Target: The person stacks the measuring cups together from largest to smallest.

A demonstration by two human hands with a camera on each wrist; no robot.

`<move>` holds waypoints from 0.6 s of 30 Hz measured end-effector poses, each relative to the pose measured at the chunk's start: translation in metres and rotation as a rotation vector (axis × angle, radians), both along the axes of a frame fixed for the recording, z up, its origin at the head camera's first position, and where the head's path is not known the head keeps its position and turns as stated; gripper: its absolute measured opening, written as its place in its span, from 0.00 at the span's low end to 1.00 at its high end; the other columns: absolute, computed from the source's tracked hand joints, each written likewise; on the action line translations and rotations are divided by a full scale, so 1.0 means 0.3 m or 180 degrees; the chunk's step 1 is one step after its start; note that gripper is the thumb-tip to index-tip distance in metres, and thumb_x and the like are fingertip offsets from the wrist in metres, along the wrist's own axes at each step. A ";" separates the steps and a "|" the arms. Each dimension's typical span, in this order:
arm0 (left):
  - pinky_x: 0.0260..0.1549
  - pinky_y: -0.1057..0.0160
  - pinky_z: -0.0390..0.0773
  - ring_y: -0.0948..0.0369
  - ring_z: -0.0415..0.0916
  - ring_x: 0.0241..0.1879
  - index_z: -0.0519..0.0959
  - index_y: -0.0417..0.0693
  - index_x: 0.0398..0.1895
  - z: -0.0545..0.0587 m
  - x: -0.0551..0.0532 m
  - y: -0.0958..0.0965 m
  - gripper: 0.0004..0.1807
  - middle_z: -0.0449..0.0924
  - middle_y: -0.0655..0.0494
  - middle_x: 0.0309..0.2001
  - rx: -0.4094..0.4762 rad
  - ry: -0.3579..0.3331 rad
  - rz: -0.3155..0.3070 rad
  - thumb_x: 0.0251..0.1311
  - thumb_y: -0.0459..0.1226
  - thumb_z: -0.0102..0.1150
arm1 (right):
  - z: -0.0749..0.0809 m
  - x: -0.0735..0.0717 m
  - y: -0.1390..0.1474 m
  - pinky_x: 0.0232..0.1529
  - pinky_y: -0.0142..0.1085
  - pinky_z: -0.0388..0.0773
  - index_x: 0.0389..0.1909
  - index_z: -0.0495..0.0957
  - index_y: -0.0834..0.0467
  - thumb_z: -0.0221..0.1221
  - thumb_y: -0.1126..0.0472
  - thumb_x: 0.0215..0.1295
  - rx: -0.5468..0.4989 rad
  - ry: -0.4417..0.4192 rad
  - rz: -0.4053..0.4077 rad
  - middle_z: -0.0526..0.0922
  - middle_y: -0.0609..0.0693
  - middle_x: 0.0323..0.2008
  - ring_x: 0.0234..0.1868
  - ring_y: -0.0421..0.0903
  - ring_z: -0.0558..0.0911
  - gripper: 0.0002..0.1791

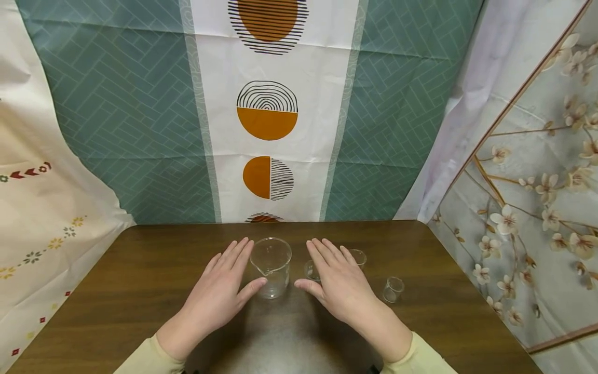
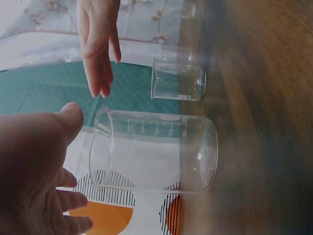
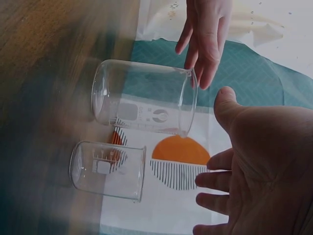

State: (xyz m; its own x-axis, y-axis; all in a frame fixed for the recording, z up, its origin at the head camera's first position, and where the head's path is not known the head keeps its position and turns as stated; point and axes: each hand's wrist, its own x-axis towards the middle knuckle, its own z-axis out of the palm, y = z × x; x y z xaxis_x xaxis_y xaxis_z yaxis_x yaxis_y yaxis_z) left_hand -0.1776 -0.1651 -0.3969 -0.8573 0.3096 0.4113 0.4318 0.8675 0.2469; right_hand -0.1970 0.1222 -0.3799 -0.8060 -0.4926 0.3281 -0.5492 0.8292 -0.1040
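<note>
A large clear glass beaker (image 1: 276, 278) with a pouring lip stands upright on the table, between my hands. My left hand (image 1: 218, 288) is held up just left of it, with straight fingers and the thumb spread toward the glass. In the left wrist view, a gap shows between that hand and the large beaker (image 2: 156, 152). To the right, my right hand (image 1: 343, 291) is likewise raised, fingers extended, holding nothing. It partly covers a smaller beaker (image 1: 310, 271) in the head view; the right wrist view shows this smaller beaker (image 3: 107, 169) whole, with printed marks.
Another glass vessel (image 1: 359, 256) is half hidden behind the right hand. Farther right stands a tiny glass beaker (image 1: 393, 289). The brown wooden table (image 1: 154, 270) ends at a patterned curtain (image 1: 140, 130) behind, with a floral cloth (image 1: 537, 208) on the right.
</note>
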 end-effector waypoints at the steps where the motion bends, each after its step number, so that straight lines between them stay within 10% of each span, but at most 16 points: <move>1: 0.76 0.30 0.60 0.39 0.57 0.84 0.62 0.38 0.86 0.000 -0.004 0.000 0.48 0.62 0.41 0.84 0.0022 -0.0009 -0.0001 0.76 0.58 0.66 | 0.000 -0.003 -0.003 0.81 0.61 0.57 0.85 0.63 0.62 0.60 0.31 0.77 -0.0011 -0.0009 0.0002 0.66 0.57 0.83 0.85 0.59 0.62 0.50; 18: 0.75 0.29 0.61 0.37 0.58 0.83 0.61 0.36 0.86 -0.008 -0.047 0.007 0.47 0.63 0.38 0.83 0.0271 -0.0217 -0.0044 0.77 0.55 0.67 | -0.008 -0.048 -0.041 0.81 0.62 0.56 0.85 0.63 0.63 0.58 0.33 0.80 -0.0104 -0.0127 0.0204 0.68 0.58 0.83 0.85 0.60 0.63 0.48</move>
